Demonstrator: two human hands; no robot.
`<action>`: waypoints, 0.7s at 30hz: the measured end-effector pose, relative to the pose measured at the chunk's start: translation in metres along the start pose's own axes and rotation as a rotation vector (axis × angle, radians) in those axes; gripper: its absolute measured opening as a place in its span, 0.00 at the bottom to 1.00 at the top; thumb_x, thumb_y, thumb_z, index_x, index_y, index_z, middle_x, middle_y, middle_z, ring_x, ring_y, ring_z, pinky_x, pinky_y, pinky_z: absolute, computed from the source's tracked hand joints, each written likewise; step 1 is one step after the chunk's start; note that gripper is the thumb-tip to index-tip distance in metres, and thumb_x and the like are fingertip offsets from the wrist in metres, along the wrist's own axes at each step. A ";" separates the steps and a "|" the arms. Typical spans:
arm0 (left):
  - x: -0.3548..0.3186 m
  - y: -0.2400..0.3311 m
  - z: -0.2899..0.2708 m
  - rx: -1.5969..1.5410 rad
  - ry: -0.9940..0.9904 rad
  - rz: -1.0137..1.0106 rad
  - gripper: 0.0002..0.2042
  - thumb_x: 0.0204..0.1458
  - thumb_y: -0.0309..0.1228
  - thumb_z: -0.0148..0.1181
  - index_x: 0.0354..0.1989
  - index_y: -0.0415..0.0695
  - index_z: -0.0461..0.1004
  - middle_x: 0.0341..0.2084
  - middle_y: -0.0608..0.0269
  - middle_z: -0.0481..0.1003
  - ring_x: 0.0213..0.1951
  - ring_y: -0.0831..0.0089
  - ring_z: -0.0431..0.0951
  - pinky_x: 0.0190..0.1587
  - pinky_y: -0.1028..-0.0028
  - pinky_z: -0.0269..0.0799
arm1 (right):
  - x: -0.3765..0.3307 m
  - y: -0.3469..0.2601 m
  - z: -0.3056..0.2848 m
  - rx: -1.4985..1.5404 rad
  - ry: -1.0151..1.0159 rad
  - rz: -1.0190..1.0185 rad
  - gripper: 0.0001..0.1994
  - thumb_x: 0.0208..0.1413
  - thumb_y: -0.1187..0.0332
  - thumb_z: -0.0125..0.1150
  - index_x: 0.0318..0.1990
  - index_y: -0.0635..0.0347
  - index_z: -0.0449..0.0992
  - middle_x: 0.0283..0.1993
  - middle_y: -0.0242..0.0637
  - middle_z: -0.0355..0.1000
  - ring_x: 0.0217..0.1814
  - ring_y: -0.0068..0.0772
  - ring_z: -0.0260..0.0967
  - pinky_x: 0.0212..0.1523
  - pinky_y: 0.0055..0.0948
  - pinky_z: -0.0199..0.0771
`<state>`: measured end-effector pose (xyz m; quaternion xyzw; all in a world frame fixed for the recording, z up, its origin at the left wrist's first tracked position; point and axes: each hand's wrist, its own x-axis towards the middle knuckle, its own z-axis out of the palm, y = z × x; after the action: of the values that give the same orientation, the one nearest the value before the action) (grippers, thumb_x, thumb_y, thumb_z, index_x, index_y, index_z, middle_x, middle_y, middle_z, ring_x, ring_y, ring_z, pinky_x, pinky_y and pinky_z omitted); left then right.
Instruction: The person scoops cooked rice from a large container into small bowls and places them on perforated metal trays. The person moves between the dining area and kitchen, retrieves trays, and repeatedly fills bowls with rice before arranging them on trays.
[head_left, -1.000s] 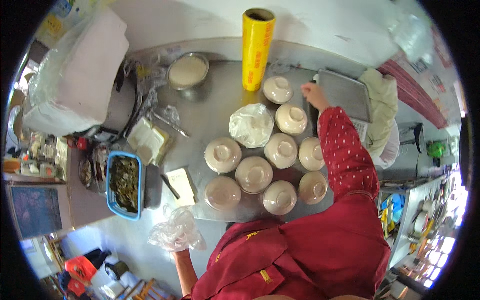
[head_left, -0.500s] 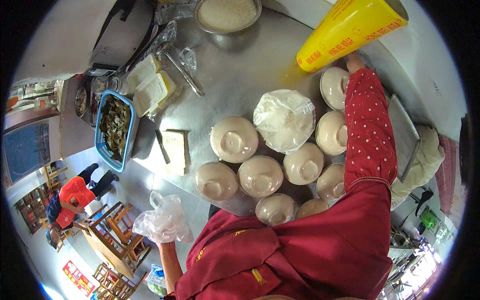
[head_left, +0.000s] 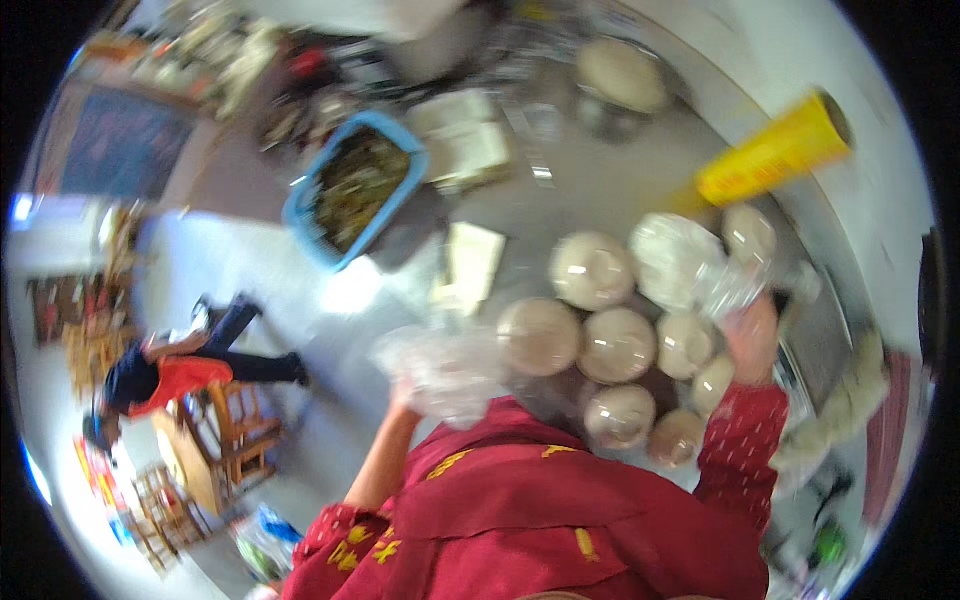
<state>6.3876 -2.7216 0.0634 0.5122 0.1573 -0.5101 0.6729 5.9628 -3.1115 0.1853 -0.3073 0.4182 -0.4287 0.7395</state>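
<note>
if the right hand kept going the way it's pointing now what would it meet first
Most likely the crumpled clear plastic wrap right above the right hand, which may already touch it. Beyond that sits a small covered bowl. The picture is blurred, so depth is unclear.

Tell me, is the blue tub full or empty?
Full. The blue tub is heaped with dark green stuff almost to its rim.
</note>
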 end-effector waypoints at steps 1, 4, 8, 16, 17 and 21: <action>0.006 0.001 0.006 0.373 0.107 -0.065 0.17 0.65 0.41 0.46 0.50 0.41 0.72 0.42 0.58 0.76 0.42 0.65 0.77 0.44 0.64 0.77 | -0.019 0.039 0.049 -0.101 -0.074 0.099 0.20 0.63 0.63 0.52 0.60 0.60 0.68 0.56 0.38 0.71 0.55 0.31 0.69 0.58 0.33 0.67; -0.014 0.002 0.001 0.593 -0.351 0.042 0.16 0.62 0.33 0.52 0.56 0.41 0.68 0.50 0.57 0.73 0.50 0.69 0.73 0.54 0.66 0.72 | -0.090 0.150 0.196 -0.320 -0.539 0.346 0.26 0.56 0.67 0.61 0.63 0.55 0.67 0.51 0.30 0.71 0.48 0.23 0.68 0.50 0.26 0.70; -0.032 0.031 -0.045 0.082 -0.444 0.168 0.16 0.61 0.30 0.53 0.57 0.42 0.68 0.51 0.59 0.72 0.52 0.69 0.72 0.57 0.67 0.70 | -0.168 0.248 0.355 -0.894 -1.036 0.105 0.37 0.48 0.70 0.70 0.67 0.61 0.59 0.52 0.39 0.72 0.50 0.29 0.71 0.52 0.30 0.72; -0.101 0.215 -0.237 0.261 -0.001 0.388 0.18 0.58 0.36 0.58 0.55 0.45 0.71 0.48 0.64 0.73 0.50 0.74 0.71 0.53 0.71 0.70 | -0.274 0.403 0.578 -1.201 -1.518 -0.383 0.30 0.46 0.70 0.67 0.60 0.63 0.66 0.58 0.51 0.66 0.58 0.54 0.66 0.56 0.42 0.68; -0.120 0.235 -0.258 0.217 -0.017 0.323 0.20 0.58 0.37 0.58 0.58 0.44 0.70 0.50 0.65 0.73 0.52 0.75 0.70 0.55 0.72 0.68 | -0.287 0.421 0.602 -1.267 -1.582 -0.458 0.30 0.46 0.70 0.66 0.60 0.61 0.66 0.59 0.51 0.65 0.59 0.54 0.64 0.57 0.42 0.68; -0.167 0.315 -0.326 -0.110 0.068 0.492 0.19 0.57 0.38 0.56 0.54 0.43 0.72 0.47 0.65 0.74 0.47 0.75 0.72 0.50 0.71 0.70 | -0.337 0.497 0.711 -1.312 -1.691 -0.777 0.29 0.46 0.72 0.66 0.60 0.57 0.67 0.62 0.52 0.61 0.64 0.54 0.59 0.60 0.39 0.64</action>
<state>6.6845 -2.3710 0.2139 0.5146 0.0781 -0.3041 0.7979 6.6815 -2.5225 0.2290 -0.9344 -0.1945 0.0173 0.2980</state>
